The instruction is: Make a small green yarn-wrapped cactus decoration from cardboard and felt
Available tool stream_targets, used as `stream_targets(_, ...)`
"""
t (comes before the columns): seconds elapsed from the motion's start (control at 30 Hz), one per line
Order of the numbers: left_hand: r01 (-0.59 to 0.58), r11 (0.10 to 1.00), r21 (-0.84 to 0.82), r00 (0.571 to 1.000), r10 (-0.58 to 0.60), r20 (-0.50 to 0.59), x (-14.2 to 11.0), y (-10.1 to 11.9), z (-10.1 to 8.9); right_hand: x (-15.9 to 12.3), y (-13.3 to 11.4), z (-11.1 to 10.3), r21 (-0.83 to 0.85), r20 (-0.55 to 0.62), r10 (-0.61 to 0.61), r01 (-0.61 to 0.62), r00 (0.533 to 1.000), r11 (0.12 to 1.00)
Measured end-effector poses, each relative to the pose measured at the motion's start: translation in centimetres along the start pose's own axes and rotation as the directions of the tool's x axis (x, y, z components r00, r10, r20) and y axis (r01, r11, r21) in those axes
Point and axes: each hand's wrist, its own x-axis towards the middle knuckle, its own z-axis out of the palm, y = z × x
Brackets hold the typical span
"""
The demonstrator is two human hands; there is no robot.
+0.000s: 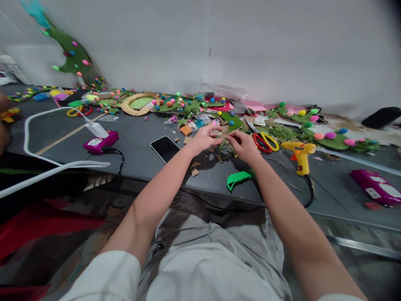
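My left hand [205,139] is over the cluttered middle of the table, its fingers stretched out and apart; a small green bit shows at its fingertips. Close beside it, my right hand [243,145] has thumb and fingers pinched together; what they hold, if anything, is too small to make out. Green yarn-like strands [224,146] lie under and between the hands. Right of my right hand are red and yellow handled scissors [263,143] and a yellow glue gun [300,154]. A green plastic handle-shaped piece [238,179] lies below my right forearm.
A black-screened phone [165,149] lies left of my left forearm. Purple boxes [99,143] [377,187] sit at both sides, a white cable [28,129] loops at left. Felt pieces with pompoms [332,136] line the wall, with a beige ring [125,104]. Another person's hand [4,121] shows far left.
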Motion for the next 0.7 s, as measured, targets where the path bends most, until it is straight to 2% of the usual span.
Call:
stream_targets(0.13, -0.021, 0.982, -0.189, 1.000, 0.018, -0.021, 0.2, -0.2, -0.2, 0.0, -0.1, 0.3, 0.052, 0.003, 0.008, -0.008, 1.000, 0.999)
stream_targets(0.27, -0.065, 0.980, -0.189, 0.988, 0.037, -0.151, 0.7, -0.5, -0.1, -0.2, -0.1, 1.0, -0.009, 0.062, -0.026, 0.026, 0.998, 1.000)
stream_targets(0.37, -0.091, 0.995, -0.051, 0.968, 0.076, -0.240, 0.8, -0.7, 0.2, -0.4, 0.0, 1.4, -0.085, 0.108, -0.081, 0.090, 0.991, 0.992)
stream_targets(0.47, -0.131, 0.969, 0.210, 0.944, 0.187, -0.273, 0.8, -1.0, 0.4, -0.5, 0.0, 1.4, -0.150, 0.143, -0.134, 0.156, 0.981, 0.976)
stream_targets(0.57, -0.186, 0.895, 0.405, 0.946, 0.275, -0.174, 0.6, -1.5, 0.4, -0.6, 0.0, 1.1, -0.228, 0.176, -0.125, 0.164, 0.976, 0.960)
stream_targets(0.63, -0.191, 0.870, 0.454, 0.961, 0.260, -0.095, 0.5, -1.9, 0.2, -0.6, 0.0, 0.9, -0.265, 0.203, -0.110, 0.163, 0.973, 0.950)
stream_targets(0.7, -0.156, 0.857, 0.492, 0.975, 0.215, -0.066, 0.5, -2.0, 0.0, -0.6, 0.0, 0.8, -0.269, 0.228, -0.105, 0.167, 0.968, 0.948)
